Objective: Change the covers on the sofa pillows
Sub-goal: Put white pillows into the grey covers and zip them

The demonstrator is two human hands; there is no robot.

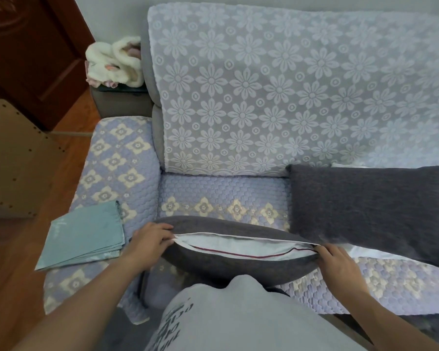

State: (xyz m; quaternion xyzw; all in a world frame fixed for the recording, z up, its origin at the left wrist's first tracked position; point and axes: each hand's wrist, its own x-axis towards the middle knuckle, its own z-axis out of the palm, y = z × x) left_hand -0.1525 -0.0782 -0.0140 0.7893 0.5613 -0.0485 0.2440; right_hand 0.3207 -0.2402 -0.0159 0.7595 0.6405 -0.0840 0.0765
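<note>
White insert [241,245] inside grey cover [238,263]

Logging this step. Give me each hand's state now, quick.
Left hand: grips the grey cover at the left end of its opening.
Right hand: pinches the cover at the right end.

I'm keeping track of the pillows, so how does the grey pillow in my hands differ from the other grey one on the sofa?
The near pillow is unzipped along one edge, showing its white insert; the far pillow shows no opening. The left hand and right hand grip the near pillow's ends; the far pillow lies untouched on the seat. Both have dark grey covers.
</note>
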